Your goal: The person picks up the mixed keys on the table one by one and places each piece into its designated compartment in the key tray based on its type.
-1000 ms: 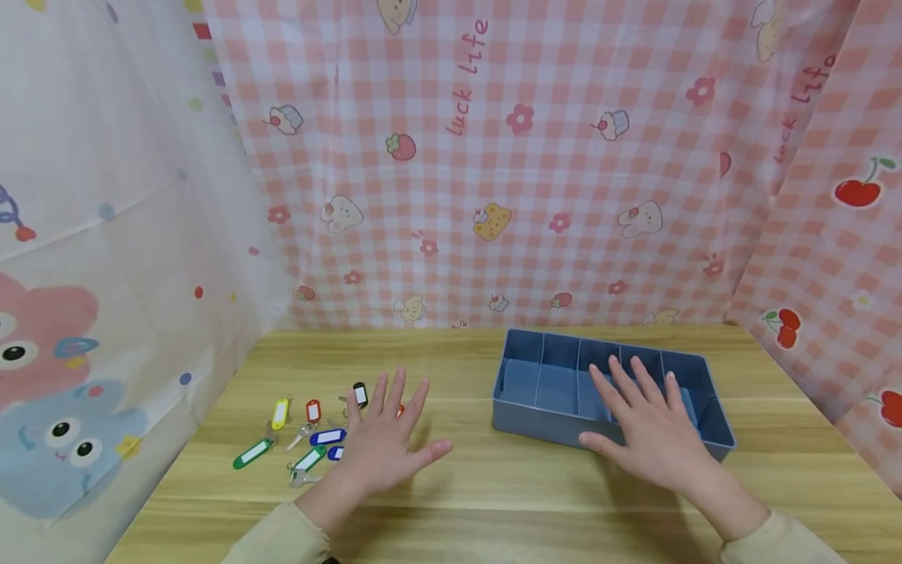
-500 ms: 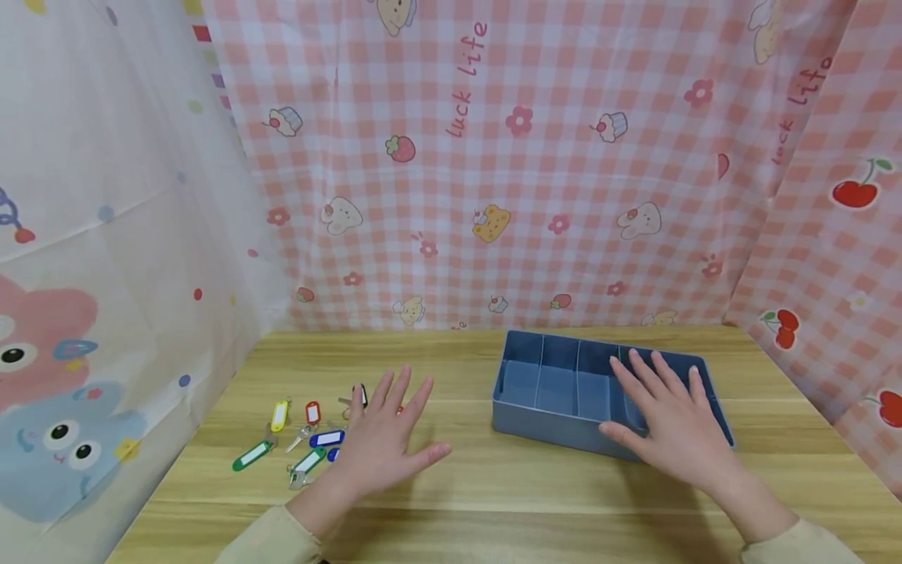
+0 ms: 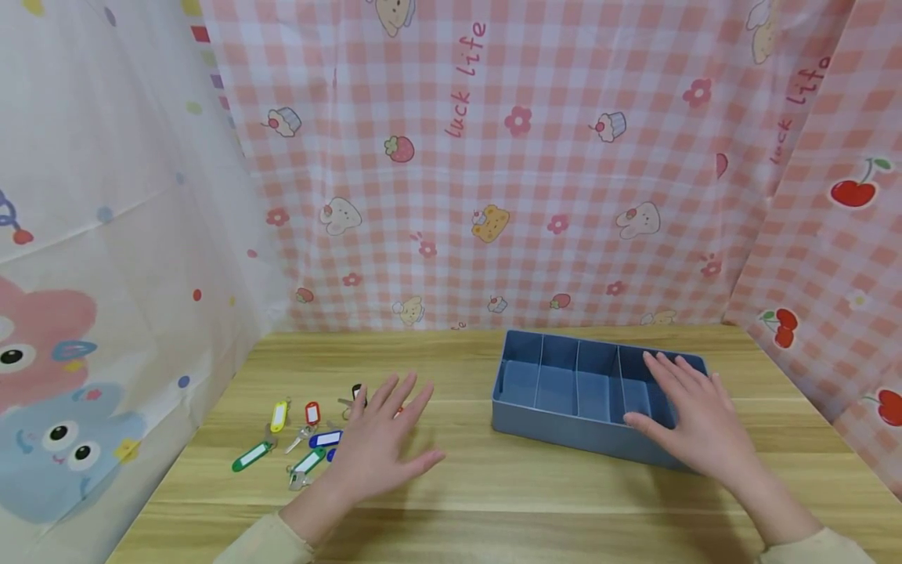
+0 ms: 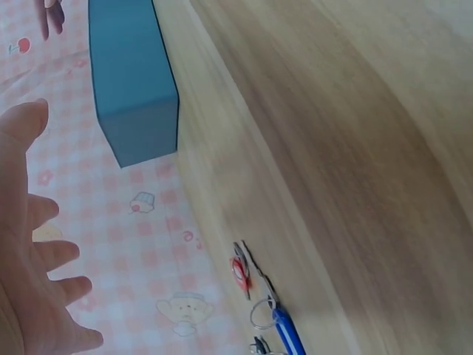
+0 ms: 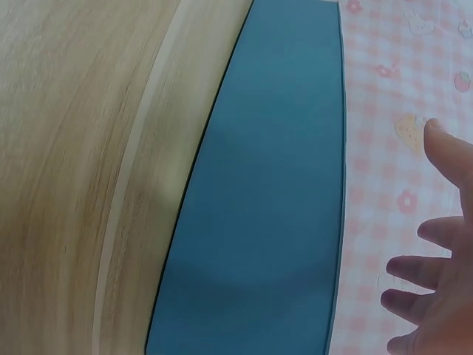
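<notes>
In the head view my left hand hovers with spread, straight fingers beside several keys with coloured tags, partly covering them. The yellow tag, red tag, blue tag and two green tags, one at the far left, lie loose on the table. A black tag shows behind my fingers. On the right, my other hand, the right one, is held over the right end of a blue divided box, fingers extended, holding nothing. The box compartments in sight hold nothing; the right end is hidden.
The wooden table reaches back to a pink checked cloth. A white cartoon-printed cloth hangs at the left, and more checked cloth hangs at the right.
My right hand has shifted to the right along the box, uncovering more of its compartments. The left hand has barely moved. Keys and box stay in place.
</notes>
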`<state>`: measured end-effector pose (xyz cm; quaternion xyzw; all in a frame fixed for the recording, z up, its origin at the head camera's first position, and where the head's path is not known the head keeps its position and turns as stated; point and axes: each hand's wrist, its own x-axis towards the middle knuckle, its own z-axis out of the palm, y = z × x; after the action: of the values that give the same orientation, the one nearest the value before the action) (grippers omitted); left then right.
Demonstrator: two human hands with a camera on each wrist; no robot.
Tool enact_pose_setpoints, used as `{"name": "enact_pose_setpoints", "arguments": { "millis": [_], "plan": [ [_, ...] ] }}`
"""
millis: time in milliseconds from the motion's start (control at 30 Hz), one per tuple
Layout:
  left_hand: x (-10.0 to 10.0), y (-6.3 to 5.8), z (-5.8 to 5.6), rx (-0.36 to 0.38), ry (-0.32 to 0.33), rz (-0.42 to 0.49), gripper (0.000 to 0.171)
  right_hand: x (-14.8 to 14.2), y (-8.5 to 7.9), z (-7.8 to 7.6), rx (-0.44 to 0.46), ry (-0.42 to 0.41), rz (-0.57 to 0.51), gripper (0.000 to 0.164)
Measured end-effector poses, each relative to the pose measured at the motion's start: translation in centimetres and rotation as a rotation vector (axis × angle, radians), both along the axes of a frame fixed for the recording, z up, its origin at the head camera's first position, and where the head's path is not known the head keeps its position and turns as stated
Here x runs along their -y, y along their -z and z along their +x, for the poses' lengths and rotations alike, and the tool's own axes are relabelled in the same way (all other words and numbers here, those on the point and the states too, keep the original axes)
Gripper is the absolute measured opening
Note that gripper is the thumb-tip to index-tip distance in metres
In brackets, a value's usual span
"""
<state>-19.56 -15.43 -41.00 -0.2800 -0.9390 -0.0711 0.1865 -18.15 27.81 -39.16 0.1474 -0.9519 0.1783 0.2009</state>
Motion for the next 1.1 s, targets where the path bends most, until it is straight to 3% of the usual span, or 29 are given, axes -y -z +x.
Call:
{"name": "enact_pose_setpoints", "arguments": {
  "millis": [467,867,1100],
  "plan": [
    [1.2,0.5,-0.1,-0.108,0.038,0.058,0.075,-1.9,-0.3,-0.2,-0.047,0.004,-0.144,0.077],
    [2.6,0.9,-0.3,-0.191,0.073,0.106,0.073,-3.5,-0.5,-0.3,0.025,0.041,-0.227,0.073],
    [3.4,1.1,-0.3,-0.218,0.092,0.133,0.073,-4.4,-1.0,0.0,0.121,0.061,-0.262,0.075]
  ]
}}
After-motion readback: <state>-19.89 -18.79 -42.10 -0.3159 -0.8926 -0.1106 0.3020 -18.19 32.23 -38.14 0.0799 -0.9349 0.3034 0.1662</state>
